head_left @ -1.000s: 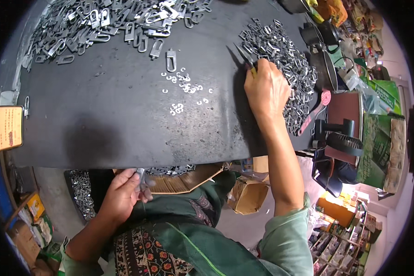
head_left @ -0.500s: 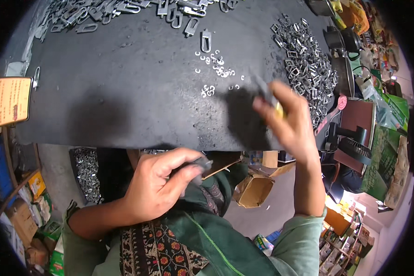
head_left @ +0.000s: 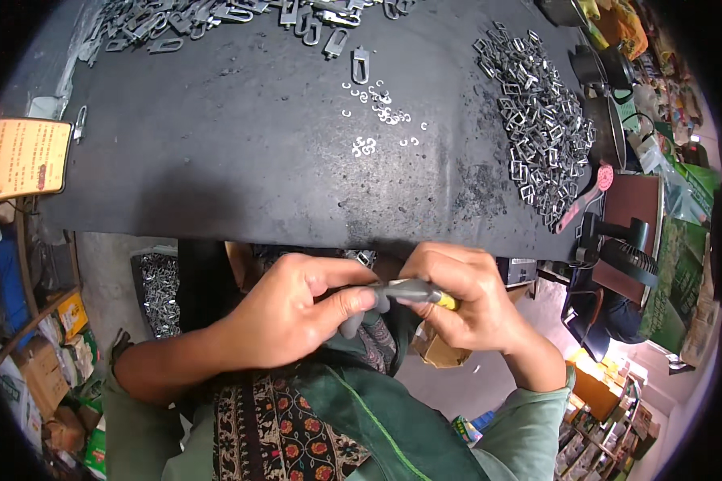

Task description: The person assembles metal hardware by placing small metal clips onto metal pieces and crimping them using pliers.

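Note:
Just off the table's near edge, my two hands meet. My right hand (head_left: 461, 297) is closed around a dark grey hand tool (head_left: 413, 290) with a yellow part, perhaps pliers. The tool's front end points left and reaches my left fingertips. My left hand (head_left: 293, 309) is closed in a pinch; fingers and dark grey shapes hide what it holds. Beyond them on the dark table (head_left: 257, 176) lie small silver C-shaped clips (head_left: 387, 115), loosely scattered. A single metal loop fitting (head_left: 361, 66) rests just past the clips.
Many metal loop fittings (head_left: 168, 24) are heaped along the far edge. At the right lies a pile of small rectangular buckles (head_left: 537, 112), near a pink handled tool (head_left: 586, 196) and a black fan (head_left: 630, 252). An orange printed card (head_left: 24, 160) is at the left edge.
My right hand has come down and left from over the table, bringing the tool to my left hand. My left hand has shifted slightly right.

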Available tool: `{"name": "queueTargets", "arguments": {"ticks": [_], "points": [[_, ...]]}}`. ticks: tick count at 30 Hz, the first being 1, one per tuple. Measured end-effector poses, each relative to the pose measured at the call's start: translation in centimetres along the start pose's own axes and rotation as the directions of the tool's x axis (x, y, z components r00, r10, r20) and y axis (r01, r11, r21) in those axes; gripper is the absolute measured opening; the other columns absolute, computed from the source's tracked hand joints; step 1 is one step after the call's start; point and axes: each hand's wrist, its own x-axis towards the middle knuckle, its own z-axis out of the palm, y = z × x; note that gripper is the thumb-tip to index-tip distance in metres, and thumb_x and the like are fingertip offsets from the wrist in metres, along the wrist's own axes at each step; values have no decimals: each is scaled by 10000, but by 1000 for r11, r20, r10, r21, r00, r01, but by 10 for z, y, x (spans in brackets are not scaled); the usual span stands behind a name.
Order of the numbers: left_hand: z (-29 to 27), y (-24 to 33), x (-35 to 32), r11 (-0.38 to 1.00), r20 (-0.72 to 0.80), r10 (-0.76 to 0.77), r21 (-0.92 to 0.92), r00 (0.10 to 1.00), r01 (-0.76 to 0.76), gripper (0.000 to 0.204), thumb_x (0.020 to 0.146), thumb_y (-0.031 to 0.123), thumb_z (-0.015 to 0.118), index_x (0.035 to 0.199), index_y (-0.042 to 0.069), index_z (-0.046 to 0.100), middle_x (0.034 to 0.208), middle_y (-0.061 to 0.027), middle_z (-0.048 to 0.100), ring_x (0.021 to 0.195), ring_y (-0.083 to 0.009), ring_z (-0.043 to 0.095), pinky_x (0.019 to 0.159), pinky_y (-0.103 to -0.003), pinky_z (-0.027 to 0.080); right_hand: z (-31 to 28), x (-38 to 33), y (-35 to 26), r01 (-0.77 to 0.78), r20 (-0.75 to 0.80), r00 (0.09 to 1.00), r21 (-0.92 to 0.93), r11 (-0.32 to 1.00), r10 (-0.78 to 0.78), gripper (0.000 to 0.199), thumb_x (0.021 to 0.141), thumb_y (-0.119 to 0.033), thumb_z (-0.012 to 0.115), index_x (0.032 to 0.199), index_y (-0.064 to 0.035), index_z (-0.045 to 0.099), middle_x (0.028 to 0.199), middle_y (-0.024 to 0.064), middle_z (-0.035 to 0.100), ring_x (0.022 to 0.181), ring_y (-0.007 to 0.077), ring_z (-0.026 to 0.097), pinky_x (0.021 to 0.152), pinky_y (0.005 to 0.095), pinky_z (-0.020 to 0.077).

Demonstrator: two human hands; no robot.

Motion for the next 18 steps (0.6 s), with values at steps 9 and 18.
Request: {"name": "queueTargets", "arguments": {"ticks": [9,18], "points": [[-9,2,-11,911,24,181,371,983,-177,129,897,47,627,1008,-19,631,666,-110,607,567,-225,628,541,-326,475,16,-8,-6,31,28,999,40,999,-32,189,840,-121,711,843,-17,553,707,131,491,625,263,531,565,380,425],[-23,0,-26,993,93,-104,64,990,98,255,930,23,553,1177,13,617,779,-27,648,632,-92,597,636,-244,499,-72,44,27,-34,-146,957,-915,401,-252,334,734,-337,755,884,-93,583,886,88,516,894,281,527,819,417,416]]}}
